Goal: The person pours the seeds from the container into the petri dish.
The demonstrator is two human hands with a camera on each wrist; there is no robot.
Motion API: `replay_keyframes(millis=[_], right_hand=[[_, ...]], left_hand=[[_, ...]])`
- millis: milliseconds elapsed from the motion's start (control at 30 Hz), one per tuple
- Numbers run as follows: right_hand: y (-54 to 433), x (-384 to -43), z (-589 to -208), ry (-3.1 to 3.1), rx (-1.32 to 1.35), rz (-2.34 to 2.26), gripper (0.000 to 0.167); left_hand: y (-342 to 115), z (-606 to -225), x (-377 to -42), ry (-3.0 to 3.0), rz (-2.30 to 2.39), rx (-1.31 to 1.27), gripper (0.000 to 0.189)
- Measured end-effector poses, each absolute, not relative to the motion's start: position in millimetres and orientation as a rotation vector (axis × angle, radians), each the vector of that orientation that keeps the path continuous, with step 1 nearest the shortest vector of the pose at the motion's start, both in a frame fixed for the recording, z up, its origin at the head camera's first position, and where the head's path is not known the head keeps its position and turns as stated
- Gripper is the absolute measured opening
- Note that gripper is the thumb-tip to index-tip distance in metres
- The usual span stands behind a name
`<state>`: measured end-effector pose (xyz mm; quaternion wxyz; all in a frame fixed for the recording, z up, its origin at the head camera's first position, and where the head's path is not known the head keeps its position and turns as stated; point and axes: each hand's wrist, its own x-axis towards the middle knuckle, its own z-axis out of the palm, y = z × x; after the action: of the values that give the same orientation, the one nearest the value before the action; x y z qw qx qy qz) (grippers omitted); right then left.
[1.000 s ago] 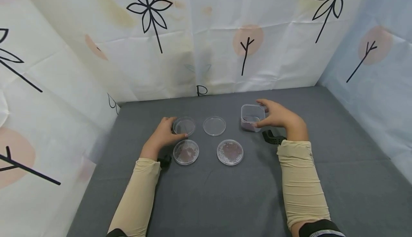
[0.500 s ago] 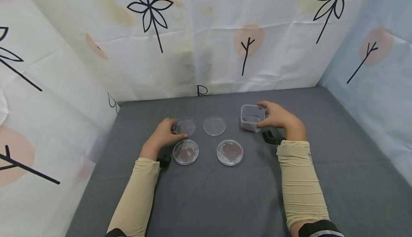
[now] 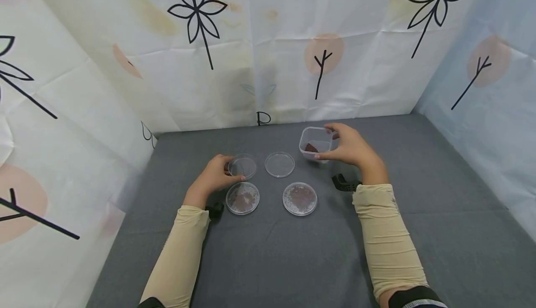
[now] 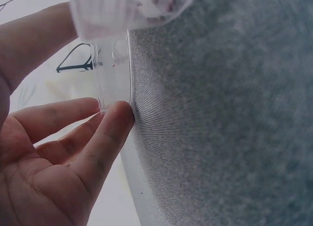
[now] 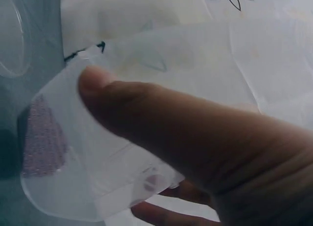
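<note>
My left hand (image 3: 211, 177) holds a clear round petri dish (image 3: 244, 165) at the back left by its rim; the left wrist view shows thumb and fingertips at its edge. In my right hand (image 3: 356, 152) is a clear square plastic tub (image 3: 320, 146), gripped by its right side between thumb and fingers. Reddish-brown granules (image 5: 44, 143) lie heaped toward the tub's left end, and the tub is tilted. An empty petri dish (image 3: 279, 164) sits between the hands. Nearer, a left dish (image 3: 243, 198) and a right dish (image 3: 299, 199) contain reddish granules.
The dishes stand on a grey cloth-covered table (image 3: 268, 257). White patterned curtains (image 3: 276, 80) hang behind and at both sides. A dark band (image 3: 345, 183) sits at the right wrist.
My right hand has moved the tub left and slightly back, tilting it so that the granules gather toward its left side. The left hand and the dishes have stayed in place.
</note>
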<state>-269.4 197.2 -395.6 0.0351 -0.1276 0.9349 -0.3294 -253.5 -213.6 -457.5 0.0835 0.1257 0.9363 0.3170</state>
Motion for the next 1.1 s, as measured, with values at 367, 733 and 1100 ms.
replay_keyframes(millis=[367,733,1100], right_hand=[[153,-272,-400,3.012,-0.556,-1.013,0.103],[109,-265,-413,3.168,-0.8,-0.9,0.098],[77,-254,-423,3.221,-0.986,-0.705,0.093]], left_hand=[[-212,-458,-255,2.788,0.97,0.377,0.087],[-208,-457,-255,2.789,0.973,0.377,0.087],[-201,-459,-253,2.795,0.988,0.395,0.083]])
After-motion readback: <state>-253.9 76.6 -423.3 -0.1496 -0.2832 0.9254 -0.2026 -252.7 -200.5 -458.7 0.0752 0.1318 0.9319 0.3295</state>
